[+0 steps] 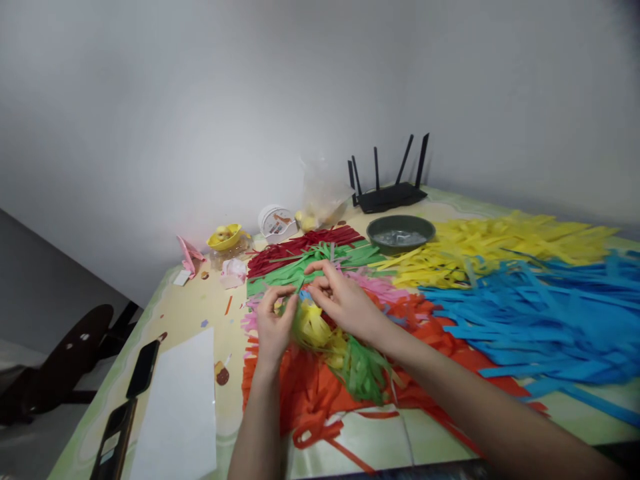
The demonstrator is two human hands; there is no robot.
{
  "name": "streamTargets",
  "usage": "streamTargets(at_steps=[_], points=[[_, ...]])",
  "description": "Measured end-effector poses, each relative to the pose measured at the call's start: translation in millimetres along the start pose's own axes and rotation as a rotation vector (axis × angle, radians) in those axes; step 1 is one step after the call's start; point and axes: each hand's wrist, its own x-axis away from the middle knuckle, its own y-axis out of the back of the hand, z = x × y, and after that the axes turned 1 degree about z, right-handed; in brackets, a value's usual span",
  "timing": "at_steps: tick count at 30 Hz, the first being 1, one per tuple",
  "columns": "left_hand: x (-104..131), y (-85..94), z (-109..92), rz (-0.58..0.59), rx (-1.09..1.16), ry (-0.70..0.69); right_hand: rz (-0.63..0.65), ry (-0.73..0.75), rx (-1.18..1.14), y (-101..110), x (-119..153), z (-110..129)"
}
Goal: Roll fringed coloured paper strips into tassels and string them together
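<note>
My left hand (273, 325) is closed in a pinch, thumb and forefinger together over the pile of strips. Close beside it, my right hand (343, 303) has its fingers curled in and closed. Whatever runs between the fingertips is too thin and blurred to make out. Just below the hands lie a yellow strip bundle (313, 325) and a green strip bundle (365, 373), gathered like tassels. Under them spread red-orange strips (310, 383). Pink strips (377, 285), light green strips (290, 272) and dark red strips (305, 247) lie beyond.
Loose yellow strips (520, 240) and blue strips (545, 320) cover the right side. A dark green bowl (401, 227) and a black router (393, 198) stand behind. At left are a white sheet (177, 407), two phones (143, 369) and a yellow dish (223, 240).
</note>
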Motion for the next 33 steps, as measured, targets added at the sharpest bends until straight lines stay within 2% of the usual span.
streamTargets(at_steps=[2,5,8,12,22,25,28,33], points=[[0,-0.2,-2,0.013,-0.090,-0.086,-0.007,-0.004,-0.028,0,-1,-3],[2,-0.8,-3,0.012,-0.234,-0.187,0.063,-0.074,-0.173,1,-3,-8],[4,-2.1,-5,-0.004,-0.348,-0.229,0.140,-0.188,-0.333,4,-4,-10],[4,-2.9,-7,0.015,-0.378,-0.268,0.127,-0.239,-0.421,8,-4,-11],[-3,1.7,-15,0.073,-0.286,-0.270,0.135,-0.292,-0.446,17,-4,-3],[-4,2.2,-19,0.070,-0.295,-0.269,0.093,-0.292,-0.362,19,-2,-2],[-5,1.5,-23,0.103,-0.346,-0.265,0.079,-0.259,-0.300,21,0,0],[-1,-0.7,-26,0.166,-0.475,-0.336,0.134,-0.283,-0.323,24,1,1]])
